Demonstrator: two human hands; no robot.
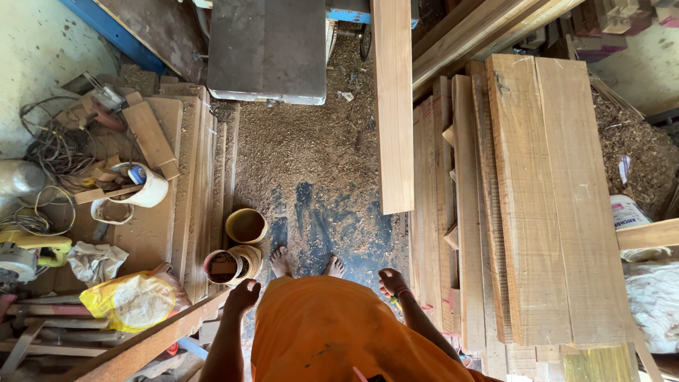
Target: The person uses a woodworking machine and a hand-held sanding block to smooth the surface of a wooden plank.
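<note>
Sawdust covers the dark workshop floor (311,163) where the person stands barefoot in an orange garment, looking straight down. The left hand (244,293) hangs loosely curled and holds nothing; it is just above the upper end of a long reddish-brown timber batten (141,346) that slants toward the lower left corner, though contact cannot be told. The right hand (391,281) is also empty, fingers bent inward, a red band at its wrist, just beside the near edge of a stack of pale sawn wooden planks (537,198).

Those planks lie side by side, long and flat, light tan with rough saw marks and a few darker stains; narrower boards stand on edge along the stack's left side. One long smooth light-brown plank (393,106) runs from the top edge down over the floor, its squared end well ahead of the feet.

Near the left foot sit a round yellow plastic bowl (246,226) and a small rusty open tin (223,267). On a low wooden platform (163,233) at the left lie a white plastic mug (147,187), a crumpled yellow sack (133,301), tangled cables and a yellow power tool (28,255). A grey metal machine table (267,49) stands at the top.
</note>
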